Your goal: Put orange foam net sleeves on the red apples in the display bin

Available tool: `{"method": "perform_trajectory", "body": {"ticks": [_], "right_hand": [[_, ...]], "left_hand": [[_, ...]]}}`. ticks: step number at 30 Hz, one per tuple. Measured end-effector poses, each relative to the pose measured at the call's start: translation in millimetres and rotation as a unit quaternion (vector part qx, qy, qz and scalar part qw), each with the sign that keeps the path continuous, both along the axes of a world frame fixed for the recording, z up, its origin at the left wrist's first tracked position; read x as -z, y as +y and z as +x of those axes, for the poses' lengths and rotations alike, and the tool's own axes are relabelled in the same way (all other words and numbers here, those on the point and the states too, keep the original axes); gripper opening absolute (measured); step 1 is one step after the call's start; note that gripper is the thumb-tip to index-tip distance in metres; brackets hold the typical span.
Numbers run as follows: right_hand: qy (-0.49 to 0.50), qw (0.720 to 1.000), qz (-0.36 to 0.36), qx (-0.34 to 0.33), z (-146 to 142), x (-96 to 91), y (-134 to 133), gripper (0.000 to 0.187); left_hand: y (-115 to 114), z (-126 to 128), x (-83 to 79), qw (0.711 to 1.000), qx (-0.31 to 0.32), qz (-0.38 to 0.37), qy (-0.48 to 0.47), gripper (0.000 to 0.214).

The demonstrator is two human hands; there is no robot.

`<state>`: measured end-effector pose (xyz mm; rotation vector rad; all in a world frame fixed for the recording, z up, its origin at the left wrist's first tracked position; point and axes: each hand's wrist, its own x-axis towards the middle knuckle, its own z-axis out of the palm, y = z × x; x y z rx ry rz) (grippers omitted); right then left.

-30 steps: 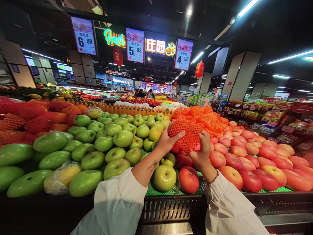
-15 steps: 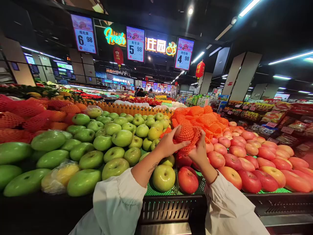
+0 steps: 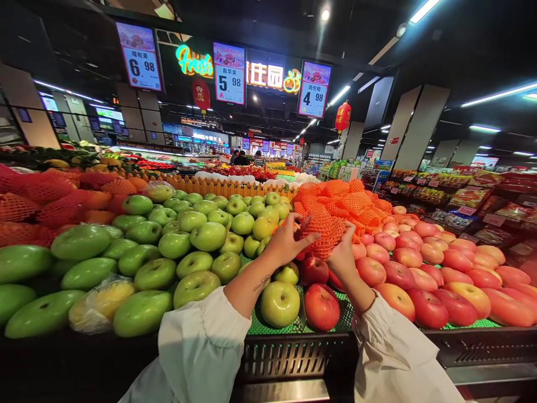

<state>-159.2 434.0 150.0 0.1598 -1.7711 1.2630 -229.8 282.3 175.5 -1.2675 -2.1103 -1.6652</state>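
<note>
In front of me, above the border between green and red apples, an orange foam fruit net (image 3: pixel 323 230) is spread between my hands. My left hand (image 3: pixel 290 242) is at its left side, thumb reaching across the front of the mesh and fingers behind. Closed on the net's lower right edge is my right hand (image 3: pixel 342 251). The net bulges in a rounded shape; I cannot tell whether fruit is inside. Below my hands lie a yellow-green apple (image 3: pixel 280 304) and a red apple (image 3: pixel 321 307) at the front of the display.
Green apples (image 3: pixel 210 236) fill the left of the stand, red apples (image 3: pixel 425 308) the right. A heap of orange foam nets (image 3: pixel 348 201) lies behind my hands. Pink-netted fruit (image 3: pixel 54 196) is far left. A black slatted front edge (image 3: pixel 289 358) borders the stand; price screens (image 3: pixel 230 74) hang above.
The foam net is stretched wider and lies flatter between my hands. My left hand has shifted slightly left and its fingers have turned; the right hand stays at the net's right side.
</note>
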Motion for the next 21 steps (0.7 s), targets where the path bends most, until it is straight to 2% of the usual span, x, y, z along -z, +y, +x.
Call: {"method": "perform_trajectory", "body": {"ticks": [4,8,11,14,16,19,21], "right_hand": [[0.027,0.999,-0.025,0.026,-1.5,-4.7,2.0,0.075],[0.008,0.998,-0.060,0.020,-3.4,-5.6,7.1,0.074],[0.005,0.996,-0.089,-0.017,-7.6,-3.4,10.3,0.080],[-0.014,0.991,-0.118,-0.063,-12.5,-0.3,12.1,0.090],[-0.028,0.988,-0.122,-0.088,-13.9,2.0,12.8,0.083],[-0.068,0.975,-0.149,-0.150,-11.3,4.9,14.1,0.061],[-0.102,0.962,-0.170,-0.190,-7.7,5.6,14.6,0.057]], "left_hand": [[3.5,-3.1,-1.5,0.999,0.024,0.040,-0.010,0.053],[4.4,-1.7,-4.3,0.997,0.044,0.043,0.045,0.041],[4.2,-3.9,-4.4,0.993,0.011,0.096,0.069,0.030],[4.9,-9.0,-1.8,0.985,-0.036,0.157,0.055,0.026],[5.9,-11.1,0.6,0.989,-0.032,0.135,0.042,0.026],[7.1,-10.1,2.7,0.997,-0.004,0.073,0.038,0.028],[6.7,-8.0,2.3,0.997,0.004,0.062,0.038,0.029]]}}
